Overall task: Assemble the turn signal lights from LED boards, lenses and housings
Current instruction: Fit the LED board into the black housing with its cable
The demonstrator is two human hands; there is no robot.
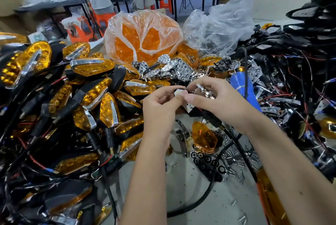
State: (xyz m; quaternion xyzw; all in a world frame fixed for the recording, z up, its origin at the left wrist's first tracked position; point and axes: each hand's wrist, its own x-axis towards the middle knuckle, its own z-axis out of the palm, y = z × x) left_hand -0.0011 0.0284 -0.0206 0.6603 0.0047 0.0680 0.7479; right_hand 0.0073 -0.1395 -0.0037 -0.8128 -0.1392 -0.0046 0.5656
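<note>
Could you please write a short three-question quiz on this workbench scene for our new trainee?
1. True or false: the finished amber lights are piled by the left hand.
2. What fills the tied clear bag? A) amber lenses B) screws C) wires
3. Which hand pinches the chrome reflector?

Key: 1 true. 2 A. 3 the right hand; the left one holds the white LED board.
</note>
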